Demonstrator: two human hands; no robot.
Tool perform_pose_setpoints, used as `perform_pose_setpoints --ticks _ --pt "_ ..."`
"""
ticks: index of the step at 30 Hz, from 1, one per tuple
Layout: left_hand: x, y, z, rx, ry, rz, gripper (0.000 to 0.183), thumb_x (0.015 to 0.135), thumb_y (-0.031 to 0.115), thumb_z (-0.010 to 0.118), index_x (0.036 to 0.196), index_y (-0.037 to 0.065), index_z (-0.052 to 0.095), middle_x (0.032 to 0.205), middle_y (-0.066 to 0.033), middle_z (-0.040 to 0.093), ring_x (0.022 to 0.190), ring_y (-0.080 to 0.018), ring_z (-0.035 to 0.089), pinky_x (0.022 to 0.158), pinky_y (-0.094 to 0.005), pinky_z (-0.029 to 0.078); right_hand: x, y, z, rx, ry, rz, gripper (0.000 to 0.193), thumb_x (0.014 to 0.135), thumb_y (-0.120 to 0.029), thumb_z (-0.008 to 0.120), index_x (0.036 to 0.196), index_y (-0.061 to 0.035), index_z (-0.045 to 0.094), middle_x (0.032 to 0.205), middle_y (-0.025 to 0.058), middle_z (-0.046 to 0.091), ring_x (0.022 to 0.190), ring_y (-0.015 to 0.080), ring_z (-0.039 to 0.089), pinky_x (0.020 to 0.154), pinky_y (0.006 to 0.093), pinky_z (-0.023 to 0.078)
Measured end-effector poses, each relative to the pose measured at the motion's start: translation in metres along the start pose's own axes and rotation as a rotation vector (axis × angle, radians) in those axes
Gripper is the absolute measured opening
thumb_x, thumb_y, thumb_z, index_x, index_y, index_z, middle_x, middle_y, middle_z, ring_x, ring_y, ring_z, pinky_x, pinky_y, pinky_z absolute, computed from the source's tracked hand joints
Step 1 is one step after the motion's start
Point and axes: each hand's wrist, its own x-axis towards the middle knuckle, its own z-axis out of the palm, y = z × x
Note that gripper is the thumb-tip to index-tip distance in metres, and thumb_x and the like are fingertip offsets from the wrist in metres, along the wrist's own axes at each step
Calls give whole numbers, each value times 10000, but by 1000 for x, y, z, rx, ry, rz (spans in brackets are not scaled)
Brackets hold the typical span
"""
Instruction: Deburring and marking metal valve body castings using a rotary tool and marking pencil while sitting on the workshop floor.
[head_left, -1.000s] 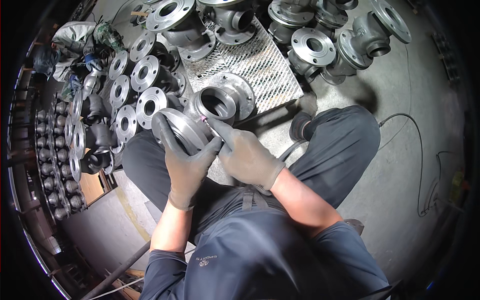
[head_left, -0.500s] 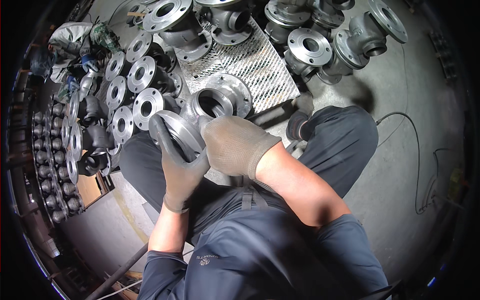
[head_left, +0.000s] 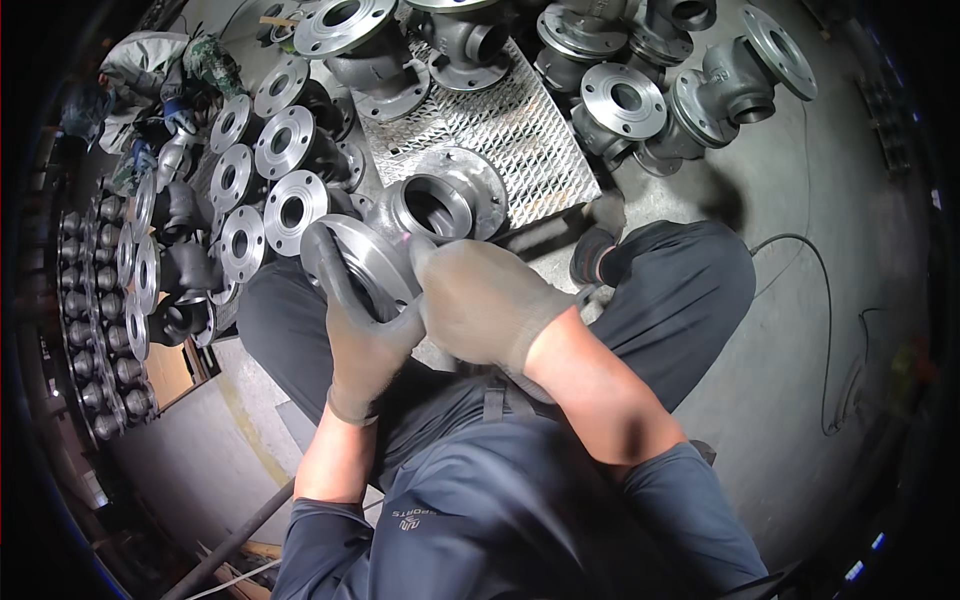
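Valve body [head_left: 385,213], dull grey metal, smooth round flange [head_left: 378,256], gloved hands [head_left: 368,352] [head_left: 488,300].

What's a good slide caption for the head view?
Gloved left hand on a round metal rim, right hand close beside it.

Pink-tipped tool [head_left: 407,240] mostly hidden by right hand [head_left: 488,300], metal ring [head_left: 374,252] partly covered by left hand [head_left: 366,345], valve body [head_left: 458,42] cropped at top edge, shirt [head_left: 480,500] cropped below.
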Motion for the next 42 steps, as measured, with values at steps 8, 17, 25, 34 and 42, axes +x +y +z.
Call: perform_pose_setpoints --ticks 8,17,25,34,42 --pt "1 -3 1 63 6 41 1402 784 291 1006 1758 -113 83 1828 -323 202 1705 -359 220 1361 -440 221 0 1 -4 3 -62 22 215 926 -85 652 1048 72 737 951 301 785 917 464 801 826 520 649" --pt "-1 -3 -1 77 -8 39 1404 781 308 997 1759 -111 80 1824 -344 196 1712 -385 210 1367 -447 213 2 -1 -4 53 -72 64 360 923 -77 651 1206 140 701 935 305 784 915 471 798 820 544 643" --pt "0 -4 -6 35 -28 24 1389 762 247 982 1766 -104 89 1861 -300 150 1744 -351 132 1392 -439 156 -31 8 9 150 -33 96 618 943 -100 666 1487 171 551 878 336 743 857 511 752 801 562 603" --pt "-1 0 -5 64 -23 12 1380 772 188 938 1765 -106 25 1842 -320 182 1719 -344 221 1362 -420 263 -20 21 10 217 -9 24 593 959 -78 642 1493 162 547 910 338 745 869 504 752 794 569 596" --pt "0 -9 -6 269 -98 180 1482 740 254 1020 1769 -85 9 1783 -360 295 1627 -402 434 1284 -444 411 -9 31 12 256 29 -9 607 944 -71 651 1498 156 549 871 329 740 881 526 744 803 577 590"
